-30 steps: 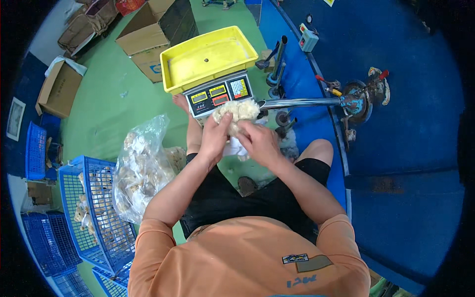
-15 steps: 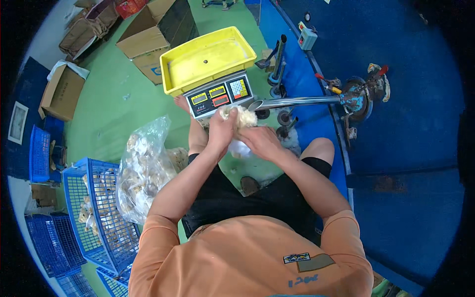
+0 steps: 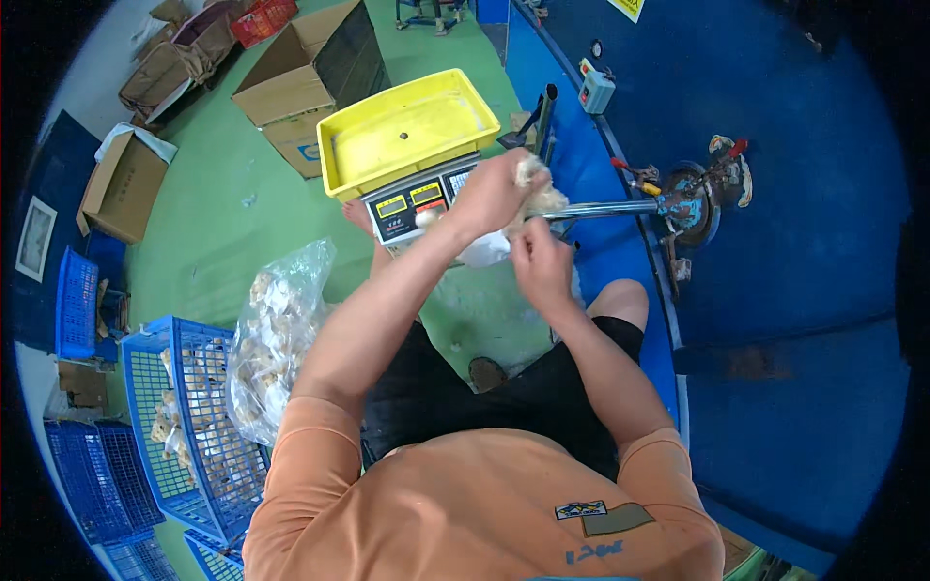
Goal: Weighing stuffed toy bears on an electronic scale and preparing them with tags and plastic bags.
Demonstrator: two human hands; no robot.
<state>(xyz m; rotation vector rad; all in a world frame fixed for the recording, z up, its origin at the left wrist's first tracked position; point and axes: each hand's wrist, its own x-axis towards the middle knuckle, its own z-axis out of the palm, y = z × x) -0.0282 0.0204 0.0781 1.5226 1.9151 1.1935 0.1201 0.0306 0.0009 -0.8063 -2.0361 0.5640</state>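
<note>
Both hands are over the front of the scale (image 3: 397, 215), at the end of a metal tube (image 3: 610, 207). A fluffy cream plush toy (image 3: 547, 200) is gripped in my left hand (image 3: 496, 197), whose fingers curl round its upper part. Lower and to the right, my right hand (image 3: 544, 263) is closed on the toy's underside. A smooth white part (image 3: 484, 250) hangs between the hands. The plush covers the tube's tip, so I cannot tell whether the tube is inside it.
A yellow tray (image 3: 407, 145) with a small dark spot tops the scale. Left of my legs stand a clear bag (image 3: 276, 339) of plush pieces and a blue basket (image 3: 208, 426). A cardboard box (image 3: 300, 92) is beyond. The tube joins a blue machine (image 3: 775, 271) at right.
My left hand has moved up and to the right, turning over the plush toy. My right hand has shifted right and closed beneath it. The tube's open tip is now covered.
</note>
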